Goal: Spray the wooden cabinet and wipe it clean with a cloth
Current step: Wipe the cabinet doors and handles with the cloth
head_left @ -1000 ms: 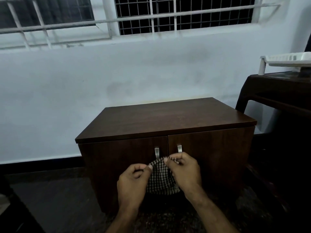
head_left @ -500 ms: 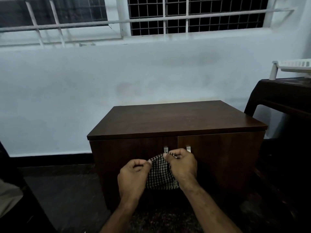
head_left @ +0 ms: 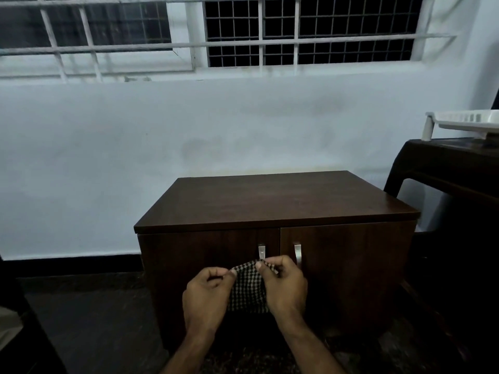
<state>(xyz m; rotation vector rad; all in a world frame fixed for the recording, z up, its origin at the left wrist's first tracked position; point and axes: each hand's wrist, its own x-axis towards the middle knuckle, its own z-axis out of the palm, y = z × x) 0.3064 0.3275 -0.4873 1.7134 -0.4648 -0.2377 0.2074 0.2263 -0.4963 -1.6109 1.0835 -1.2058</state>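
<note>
A low dark wooden cabinet [head_left: 275, 203] with two doors and two metal handles [head_left: 297, 252] stands against the pale wall. In front of its doors I hold a black-and-white checked cloth [head_left: 247, 288] between both hands. My left hand [head_left: 206, 295] pinches its upper left corner and my right hand [head_left: 283, 284] pinches the upper right edge; the cloth hangs down between them. No spray bottle is in view.
A dark table [head_left: 445, 163] stands at the right with a white plastic tray [head_left: 464, 122] on it. A barred window [head_left: 310, 31] runs above the wall. Dark floor [head_left: 89, 319] lies left of the cabinet, with a dark object at the lower left edge.
The view has shifted left, so the cabinet now sits further right in frame. Both hands keep holding the cloth in front of the doors, little changed.
</note>
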